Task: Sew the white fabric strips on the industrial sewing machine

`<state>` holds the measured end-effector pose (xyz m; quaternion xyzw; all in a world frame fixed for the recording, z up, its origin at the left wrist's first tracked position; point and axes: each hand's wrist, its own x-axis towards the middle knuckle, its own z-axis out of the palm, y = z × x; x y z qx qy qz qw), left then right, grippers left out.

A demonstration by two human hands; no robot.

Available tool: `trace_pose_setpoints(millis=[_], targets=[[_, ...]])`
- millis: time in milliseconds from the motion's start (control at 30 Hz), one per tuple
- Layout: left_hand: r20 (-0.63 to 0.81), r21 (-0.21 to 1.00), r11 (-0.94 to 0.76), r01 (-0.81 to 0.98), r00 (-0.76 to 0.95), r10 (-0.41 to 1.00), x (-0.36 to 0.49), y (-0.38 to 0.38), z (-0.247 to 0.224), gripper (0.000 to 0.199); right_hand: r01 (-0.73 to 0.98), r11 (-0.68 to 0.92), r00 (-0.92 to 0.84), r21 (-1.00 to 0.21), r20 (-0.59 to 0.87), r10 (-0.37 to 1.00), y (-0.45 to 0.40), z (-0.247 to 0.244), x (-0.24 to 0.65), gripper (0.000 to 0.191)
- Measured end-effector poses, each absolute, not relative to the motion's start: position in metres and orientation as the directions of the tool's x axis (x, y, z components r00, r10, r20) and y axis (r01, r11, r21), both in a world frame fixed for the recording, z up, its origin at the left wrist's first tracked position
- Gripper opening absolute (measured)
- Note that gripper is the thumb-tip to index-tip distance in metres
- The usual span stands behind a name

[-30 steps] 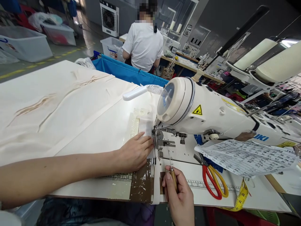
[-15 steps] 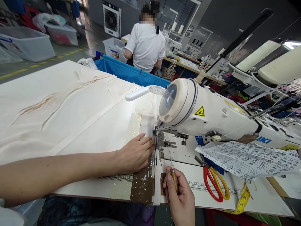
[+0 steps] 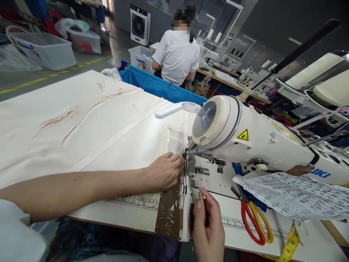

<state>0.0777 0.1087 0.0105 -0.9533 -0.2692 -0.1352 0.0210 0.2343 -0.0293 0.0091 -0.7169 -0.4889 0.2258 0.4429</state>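
A dark grey wall (image 3: 160,27) stands at top centre, and a yellow line (image 3: 40,79) crosses the grey floor (image 3: 118,42) at upper left.

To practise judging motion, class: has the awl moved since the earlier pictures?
Yes: the awl has moved slightly forward, reaching farther over the machine bed.

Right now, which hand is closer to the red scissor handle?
Right. The right hand, holding a wooden-handled tool, is left of the red handle with a gap between; the left hand is farther left, palm down beside the sewing machine.
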Motion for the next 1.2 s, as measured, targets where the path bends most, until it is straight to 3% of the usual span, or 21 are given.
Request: trace_pose_setpoints(millis=[100,200,300,433,700,1033,1133,1200], targets=[[0.253,0.055,-0.852,0.521,0.818,0.517,0.079,0.111,0.011,0.033,0.676,0.081,0.189,-0.732,0.278,0.942,-0.020,0.006,0.233,0.029],[0.228,0.078,-0.852,0.518,0.822,0.521,0.078,0.112,0.012,0.034,0.798,0.271,-0.031,-0.539,0.411,0.911,-0.010,0.005,0.230,0.029],[0.230,0.087,-0.853,0.514,0.823,0.520,0.078,0.113,0.012,0.033,0.882,0.320,-0.135,-0.345,0.465,0.875,-0.001,0.004,0.226,0.030],[0.246,0.087,-0.854,0.513,0.820,0.517,0.078,0.114,0.012,0.030,0.938,0.287,-0.148,-0.192,0.526,0.838,0.006,0.004,0.219,0.035],[0.259,0.079,-0.853,0.516,0.816,0.518,0.079,0.114,0.009,0.028,0.967,0.238,-0.159,-0.093,0.510,0.845,0.012,0.006,0.213,0.038],[0.257,0.173,-0.828,0.533,0.787,0.560,0.074,0.122,0.009,0.032,0.987,0.102,-0.152,0.127,0.484,0.862,0.014,0.011,0.202,0.041],[0.260,0.190,-0.823,0.535,0.781,0.568,0.073,0.125,0.009,0.034,0.988,0.088,-0.138,0.126,0.473,0.870,0.015,0.010,0.201,0.040],[0.259,0.189,-0.818,0.543,0.776,0.575,0.072,0.127,0.009,0.034,0.992,0.111,-0.127,0.062,0.460,0.879,0.011,0.008,0.204,0.040]])
